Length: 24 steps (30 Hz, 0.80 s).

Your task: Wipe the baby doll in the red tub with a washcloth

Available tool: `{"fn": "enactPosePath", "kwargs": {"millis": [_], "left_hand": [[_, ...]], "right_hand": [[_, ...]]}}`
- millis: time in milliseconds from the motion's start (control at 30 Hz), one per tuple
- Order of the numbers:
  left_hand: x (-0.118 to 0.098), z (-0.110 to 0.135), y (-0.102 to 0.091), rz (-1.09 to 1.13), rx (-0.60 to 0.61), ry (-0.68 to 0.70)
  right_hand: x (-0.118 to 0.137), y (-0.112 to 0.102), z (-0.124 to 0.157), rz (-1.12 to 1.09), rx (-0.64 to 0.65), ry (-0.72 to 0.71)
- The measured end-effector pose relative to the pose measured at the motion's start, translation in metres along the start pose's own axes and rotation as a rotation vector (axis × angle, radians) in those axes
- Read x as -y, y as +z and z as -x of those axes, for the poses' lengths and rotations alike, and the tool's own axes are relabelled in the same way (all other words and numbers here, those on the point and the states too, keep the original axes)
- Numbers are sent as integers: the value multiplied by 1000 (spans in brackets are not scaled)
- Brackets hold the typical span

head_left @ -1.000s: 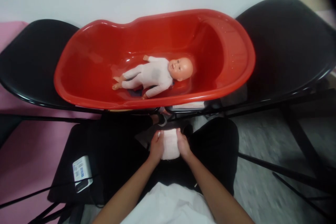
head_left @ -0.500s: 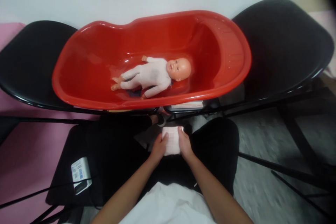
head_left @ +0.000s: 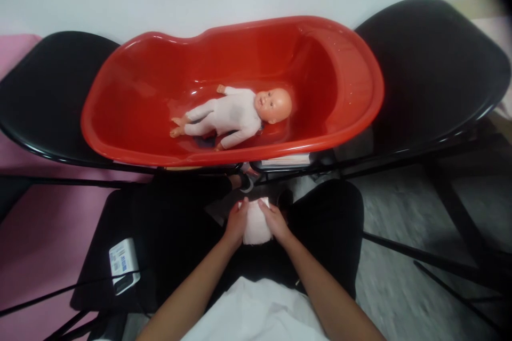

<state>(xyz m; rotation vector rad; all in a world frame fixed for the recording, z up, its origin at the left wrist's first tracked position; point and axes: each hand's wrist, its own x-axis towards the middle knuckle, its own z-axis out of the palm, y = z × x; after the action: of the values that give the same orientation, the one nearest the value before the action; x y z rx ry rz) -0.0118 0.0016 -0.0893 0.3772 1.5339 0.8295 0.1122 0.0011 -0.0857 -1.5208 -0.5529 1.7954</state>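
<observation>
Between my knees I hold a small folded white cloth (head_left: 256, 224), which looks pale pink in places. My left hand (head_left: 237, 222) grips its left edge with the thumb on top. My right hand (head_left: 276, 221) pinches the upper right corner, thumb also on top. Beyond my hands stands a red baby bathtub (head_left: 320, 145). Inside it a baby doll (head_left: 236, 112) lies on its back, head to the right, in a white bodysuit with a grey patch on the chest. A dark item under the doll is mostly hidden.
Black chairs flank the tub, one at the left (head_left: 52, 90) and one at the right (head_left: 432, 64). A white box-shaped device (head_left: 124, 266) with a cable lies on the black seat beside my left leg. Below the tub's front rim shows a stack of paper-like sheets (head_left: 286, 160).
Both hands have shifted slightly left with the cloth, and its lower edge now hangs a little nearer to me. My right thumb has moved inward along the top edge. The doll stays put.
</observation>
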Motion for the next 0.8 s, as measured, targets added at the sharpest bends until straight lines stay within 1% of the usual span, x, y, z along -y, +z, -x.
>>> {"fn": "enactPosePath", "kwargs": {"millis": [100, 200, 300, 367, 467, 600, 800], "left_hand": [[-2, 2, 0, -20, -4, 64], [-3, 3, 1, -47, 37, 107], [-2, 3, 2, -77, 68, 139], [-1, 2, 1, -102, 51, 162], [-1, 1, -1, -149, 5, 197], [-1, -1, -4, -168, -23, 237], [3, -6, -5, -211, 0, 218]], "right_hand": [[-2, -1, -2, 6, -11, -21], [0, -2, -3, 24, -60, -71], [1, -3, -4, -6, -72, -77], [0, -3, -4, -20, -62, -83], [-1, -2, -3, 0, -70, -136], [-1, -1, -1, 2, -84, -187], [-2, -3, -4, -136, -155, -135]]}}
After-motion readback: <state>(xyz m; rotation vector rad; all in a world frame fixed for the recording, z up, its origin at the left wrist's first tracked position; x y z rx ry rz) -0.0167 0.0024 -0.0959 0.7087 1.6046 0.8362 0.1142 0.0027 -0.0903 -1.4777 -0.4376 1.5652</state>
